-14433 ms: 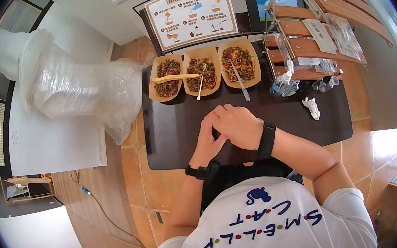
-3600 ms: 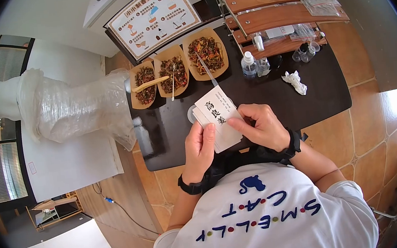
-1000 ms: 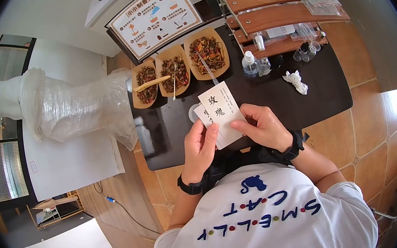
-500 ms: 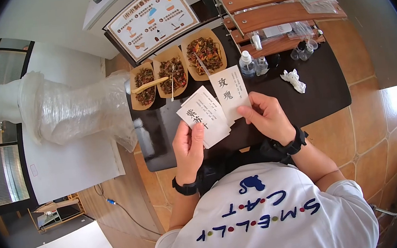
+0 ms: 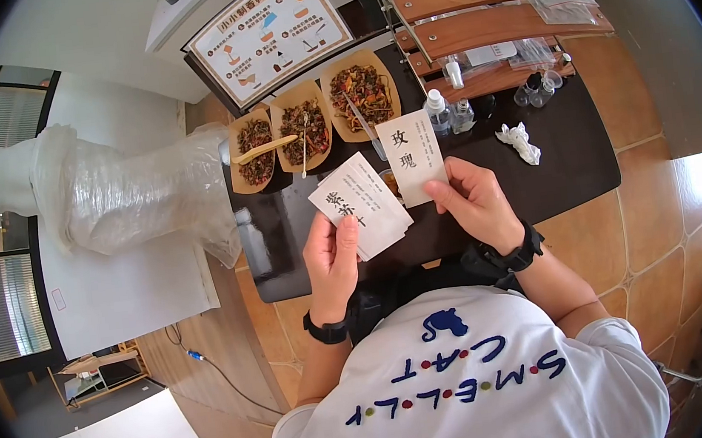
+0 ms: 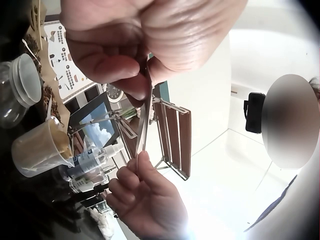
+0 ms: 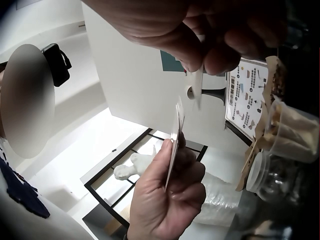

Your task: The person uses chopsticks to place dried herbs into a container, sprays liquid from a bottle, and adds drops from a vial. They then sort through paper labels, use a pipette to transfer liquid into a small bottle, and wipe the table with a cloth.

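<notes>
My left hand [image 5: 331, 259] grips a fanned stack of white paper cards [image 5: 363, 209], thumb on the top one, which is printed 紫苏叶. Apart from it, to the right, my right hand [image 5: 480, 205] pinches a single card [image 5: 413, 157] printed 玫瑰 by its lower right part. Both sets are held up over the dark table [image 5: 286, 251], faces toward me. In the left wrist view they show almost edge-on. Behind the cards stand a clear plastic cup [image 6: 37, 147] with pale brown contents and a clear jar [image 6: 17, 90], both mostly hidden in the head view.
Three paper trays [image 5: 365, 128] of dried herbs line the back, with a wooden spoon [image 5: 265, 149] across two. A spray bottle [image 5: 436, 112], small bottles [image 5: 539, 92] and a crumpled tissue [image 5: 519, 144] lie right, below a slatted wooden rack [image 5: 502, 28]. An instruction sheet [image 5: 267, 35] stands behind.
Long before, the hands were together without visible cards. Later both held one stack, topped by 高良姜, then 玫瑰. My right hand has since drawn the 玫瑰 card off rightward, uncovering 紫苏叶.
</notes>
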